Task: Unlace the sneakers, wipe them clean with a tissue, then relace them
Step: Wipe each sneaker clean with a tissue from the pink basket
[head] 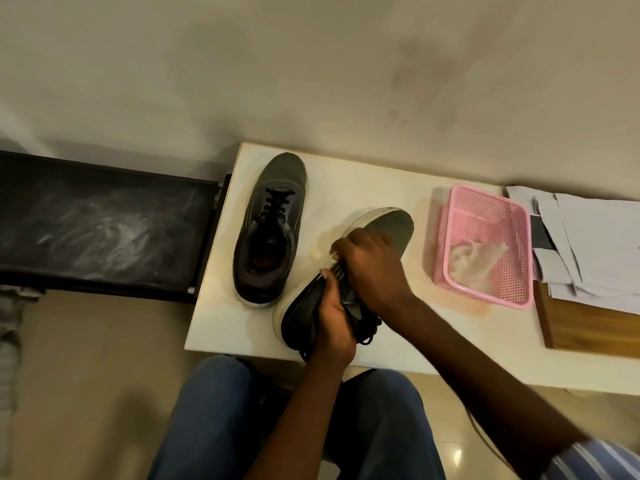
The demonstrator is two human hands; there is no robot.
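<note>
1. White table (398,188) is carrying everything; a person is sitting at its near edge, knees showing under it.
2. Laced sneaker (268,230) is lying upright near the table's left edge, long axis running far-to-near, toe pointing to the far edge, heel toward the near edge. Its black lace is sitting threaded through the eyelets.
3. Second sneaker (381,226) is being held between the laced one and the pink basket (485,244), tipped onto its side. Long axis is running diagonally: toe aiming at the far-right, heel hanging at the near edge. Pale sole rim is facing left.
4. The basket is standing toward the right edge, holding crumpled tissues (474,259); papers are stacking up beyond it at the right.
5. Left hand (334,323) is gripping the heel end, fingers curling round the collar.
6. Right hand (370,261) is closing over the midfoot, fingers curling on a small white scrap, probably tissue, against the upper.
7. Loose black lace (367,329) is bunching at the heel, just under the right wrist.
8. Judgement: wiping step seems under way on this shoe. Next move is calling for steady heel support and turning the shoe to reach unwiped sides.
</note>
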